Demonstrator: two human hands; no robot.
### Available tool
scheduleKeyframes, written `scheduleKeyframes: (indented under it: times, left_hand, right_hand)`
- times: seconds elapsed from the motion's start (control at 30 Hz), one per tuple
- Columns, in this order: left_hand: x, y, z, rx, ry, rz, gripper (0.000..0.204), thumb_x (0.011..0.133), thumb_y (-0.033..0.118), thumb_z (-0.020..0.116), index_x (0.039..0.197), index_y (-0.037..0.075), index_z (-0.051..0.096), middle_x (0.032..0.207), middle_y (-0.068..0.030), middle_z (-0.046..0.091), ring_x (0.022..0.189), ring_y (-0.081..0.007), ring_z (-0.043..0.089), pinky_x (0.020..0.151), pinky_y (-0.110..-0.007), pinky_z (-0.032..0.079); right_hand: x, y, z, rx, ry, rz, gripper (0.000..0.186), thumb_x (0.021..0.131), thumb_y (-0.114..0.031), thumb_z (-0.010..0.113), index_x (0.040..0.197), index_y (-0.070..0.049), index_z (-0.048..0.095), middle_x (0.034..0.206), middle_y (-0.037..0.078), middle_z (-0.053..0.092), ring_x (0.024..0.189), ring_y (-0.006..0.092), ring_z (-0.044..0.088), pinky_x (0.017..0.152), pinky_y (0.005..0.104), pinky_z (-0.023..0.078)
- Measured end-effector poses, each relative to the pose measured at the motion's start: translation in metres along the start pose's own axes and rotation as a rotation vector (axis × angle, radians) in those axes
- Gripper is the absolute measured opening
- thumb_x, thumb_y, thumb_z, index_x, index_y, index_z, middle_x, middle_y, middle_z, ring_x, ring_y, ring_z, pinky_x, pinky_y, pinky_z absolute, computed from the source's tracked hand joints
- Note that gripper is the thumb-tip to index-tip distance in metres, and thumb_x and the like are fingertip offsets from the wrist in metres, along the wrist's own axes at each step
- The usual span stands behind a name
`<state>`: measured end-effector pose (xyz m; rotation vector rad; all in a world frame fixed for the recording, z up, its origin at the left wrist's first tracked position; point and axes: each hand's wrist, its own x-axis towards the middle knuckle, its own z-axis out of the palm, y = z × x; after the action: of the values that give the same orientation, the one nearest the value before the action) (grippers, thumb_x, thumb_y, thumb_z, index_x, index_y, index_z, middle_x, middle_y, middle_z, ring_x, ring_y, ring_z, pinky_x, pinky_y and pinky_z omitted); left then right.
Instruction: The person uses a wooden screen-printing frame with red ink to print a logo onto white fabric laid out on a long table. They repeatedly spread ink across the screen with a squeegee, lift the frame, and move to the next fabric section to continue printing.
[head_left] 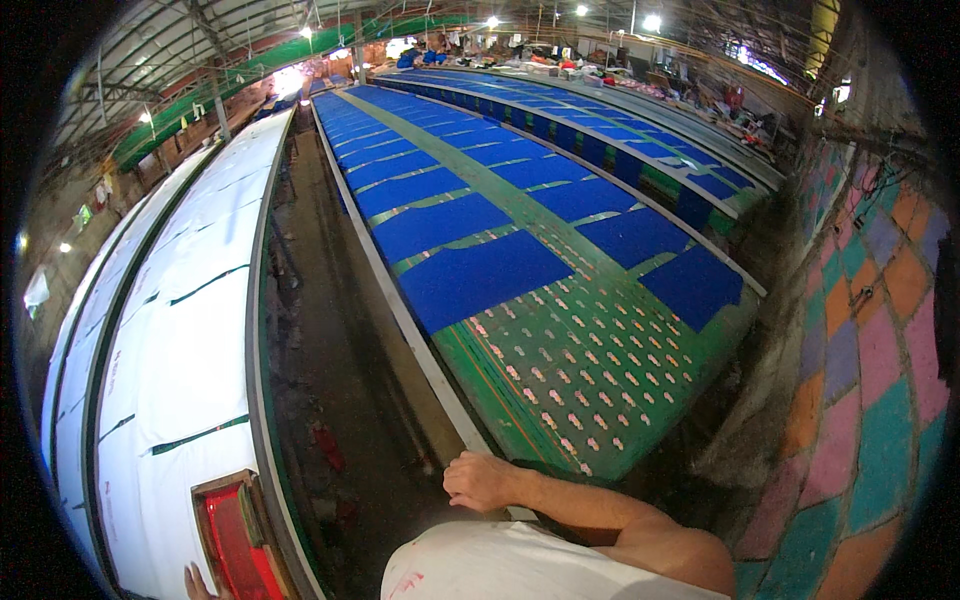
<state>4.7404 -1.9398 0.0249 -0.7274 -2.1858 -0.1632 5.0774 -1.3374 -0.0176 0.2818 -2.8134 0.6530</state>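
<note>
At the lower left edge, only the fingers of my left hand [200, 583] show, stretched out and apart beside a wooden screen-printing frame [232, 530] with a red mesh. The frame lies on white fabric [180, 370] spread over the long table on the left. My right arm is bent across my front. Its hand [480, 482] has curled fingers with nothing visible in them, close to the near end of the pale rail [440, 385]. That rail edges a green table [570, 390] carrying rows of small pink prints and, farther off, blue fabric pieces [490, 275].
A dark, narrow aisle [350, 340] runs between the two tables, with a red scrap [328, 447] on its floor. Another table of blue pieces [600, 118] stands beyond. Along the right, a slope or wall bears multicoloured patches [840, 450]. Piled goods [560, 65] lie far back.
</note>
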Motion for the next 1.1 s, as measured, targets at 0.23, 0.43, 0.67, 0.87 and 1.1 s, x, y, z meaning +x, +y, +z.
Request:
scheduleKeyframes:
  times: [0.23,0.43,0.67,0.87,1.1]
  left_hand:
    - [0.022,0.036,0.087,-0.449,-0.059,-0.190,0.046,0.083,0.004,0.089,0.128,0.001,0.078,0.108,-0.0184,0.072,0.107,-0.0383,0.072,0.098,-0.051,0.058]
    - [0.099,0.263,-0.003,-0.816,-0.007,-0.002,0.036,0.080,-0.010,0.075,0.114,0.001,0.079,0.091,-0.0137,0.069,0.097,-0.0364,0.071,0.096,-0.051,0.057]
    - [0.088,0.423,-0.038,-1.304,-0.229,0.325,0.044,0.068,-0.010,0.071,0.108,0.007,0.083,0.094,-0.0143,0.074,0.090,-0.0362,0.072,0.098,-0.054,0.062]
    - [0.052,0.499,-0.064,-1.488,-0.469,0.589,0.041,0.074,-0.007,0.082,0.111,0.010,0.085,0.097,-0.0091,0.078,0.094,-0.0326,0.076,0.089,-0.047,0.062]
    - [0.030,0.504,-0.079,-1.425,-0.656,0.384,0.032,0.080,-0.001,0.092,0.109,0.009,0.086,0.095,-0.0118,0.081,0.086,-0.0309,0.078,0.076,-0.042,0.064]
  right_hand:
    - [-0.005,-0.001,-0.010,-0.006,0.049,-0.042,0.025,0.092,-0.029,0.085,0.092,-0.010,0.069,0.094,0.009,0.071,0.098,0.0334,0.071,0.090,0.0500,0.054]
    - [-0.055,0.003,-0.023,-0.052,0.059,0.081,0.021,0.092,-0.024,0.083,0.090,-0.010,0.068,0.094,0.009,0.070,0.095,0.0331,0.070,0.089,0.0488,0.054]
    - [-0.124,0.017,-0.015,-0.165,0.245,0.343,0.008,0.091,-0.013,0.080,0.098,-0.011,0.076,0.114,0.008,0.077,0.113,0.0334,0.073,0.095,0.0497,0.056]
    - [-0.162,0.022,0.015,-0.300,0.319,0.655,0.036,0.098,-0.018,0.080,0.133,-0.011,0.078,0.154,0.015,0.065,0.148,0.0405,0.056,0.117,0.0571,0.047]
    - [-0.176,0.024,0.040,-0.363,0.282,0.670,0.049,0.100,-0.028,0.081,0.146,-0.012,0.074,0.161,0.016,0.060,0.153,0.0410,0.051,0.123,0.0575,0.042]
